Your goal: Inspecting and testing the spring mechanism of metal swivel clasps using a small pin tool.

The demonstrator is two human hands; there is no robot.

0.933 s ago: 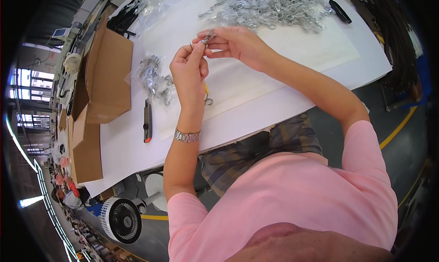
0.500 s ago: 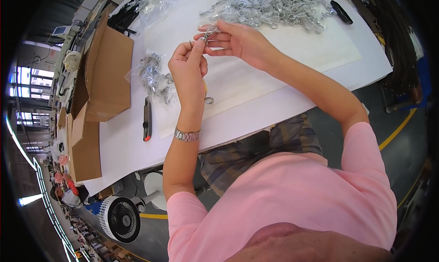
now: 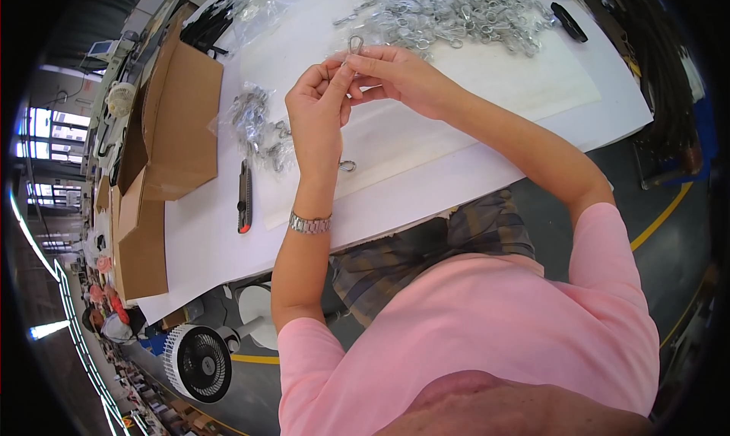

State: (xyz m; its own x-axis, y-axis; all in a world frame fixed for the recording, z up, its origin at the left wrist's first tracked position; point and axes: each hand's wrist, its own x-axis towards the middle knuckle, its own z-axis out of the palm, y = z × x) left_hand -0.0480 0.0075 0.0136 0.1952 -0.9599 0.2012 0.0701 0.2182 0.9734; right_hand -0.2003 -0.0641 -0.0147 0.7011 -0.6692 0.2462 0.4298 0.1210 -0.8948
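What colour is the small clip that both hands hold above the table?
Silvery metal. The small clip shows best in the head view, pinched between the left hand and right hand.

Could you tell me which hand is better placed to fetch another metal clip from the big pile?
Probably the right hand: it sits beside the pile of metal clips, while the left hand lies farther away.

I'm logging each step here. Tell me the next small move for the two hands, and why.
Probably set the small metal clip down with the bagged clips by the left hand. Both hands, the right hand too, pinch the clip together above the white table. The loose pile lies farther off. Whether the clip is finished, I cannot tell.
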